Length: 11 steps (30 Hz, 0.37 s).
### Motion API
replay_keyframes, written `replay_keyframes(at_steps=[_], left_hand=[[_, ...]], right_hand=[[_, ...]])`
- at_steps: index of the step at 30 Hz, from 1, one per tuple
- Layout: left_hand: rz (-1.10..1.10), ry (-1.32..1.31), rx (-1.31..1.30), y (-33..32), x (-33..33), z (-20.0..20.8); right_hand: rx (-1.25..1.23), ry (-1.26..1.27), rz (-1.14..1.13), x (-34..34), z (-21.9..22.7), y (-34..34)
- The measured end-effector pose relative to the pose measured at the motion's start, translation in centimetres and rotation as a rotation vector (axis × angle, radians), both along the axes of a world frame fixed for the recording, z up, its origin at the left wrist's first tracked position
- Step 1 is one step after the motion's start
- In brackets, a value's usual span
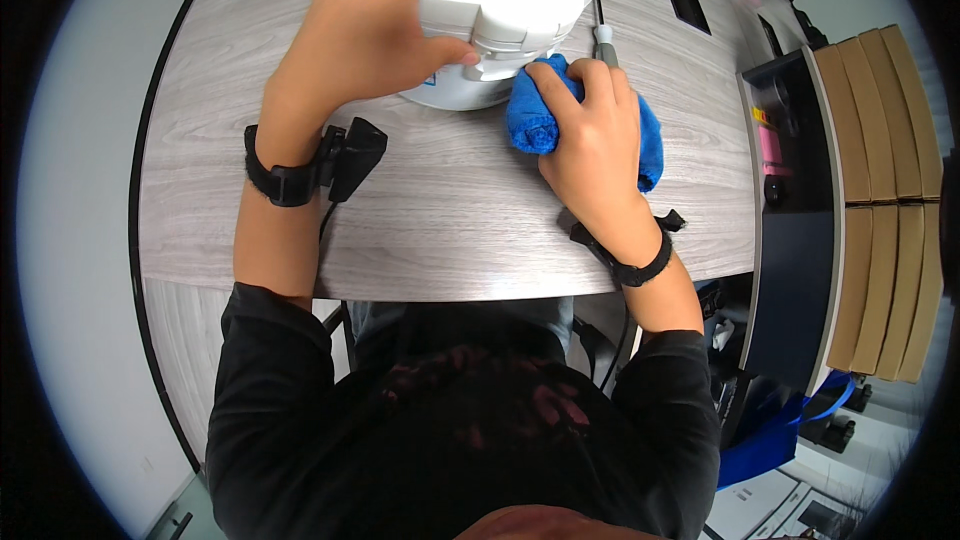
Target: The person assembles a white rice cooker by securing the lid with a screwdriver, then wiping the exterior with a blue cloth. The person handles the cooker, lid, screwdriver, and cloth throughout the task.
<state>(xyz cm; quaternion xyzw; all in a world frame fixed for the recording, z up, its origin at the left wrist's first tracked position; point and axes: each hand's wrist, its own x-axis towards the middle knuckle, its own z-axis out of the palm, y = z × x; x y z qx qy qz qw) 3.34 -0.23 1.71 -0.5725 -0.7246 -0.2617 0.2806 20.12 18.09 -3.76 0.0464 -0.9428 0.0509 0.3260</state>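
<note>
A white rounded appliance (500,15) with a lid and a front catch stands on the table at the top middle. My left hand (375,25) grips its left side, with the thumb pressed by the front catch and the fingers over the upper left; some fingertips are cut off by the frame's top edge. Beside the appliance's front right, my right hand (598,130) is closed around a bunched blue cloth (533,120). Part of the cloth hangs out to the right of the hand. The cloth touches or nearly touches the appliance's lower front; I cannot tell which.
Just beyond my right hand lies a screwdriver (604,38) with a grey handle. Black straps with small devices circle both wrists, and cables run down from them. A dark shelf unit (800,270) stands right of the wood-grain table (440,230), with cardboard boxes (885,280) beyond it.
</note>
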Motion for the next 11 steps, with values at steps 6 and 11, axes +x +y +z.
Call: replay_keyframes(at_steps=[6, 11], left_hand=[[0.015, -0.014, -0.005, -0.1, 0.1, 0.1], [-0.003, -0.021, -0.014, 0.1, 0.1, 0.5]], right_hand=[[-0.265, -0.094, 0.231, 0.3, 0.3, -0.6], [-0.415, -0.043, 0.267, 0.3, 0.4, -1.1]])
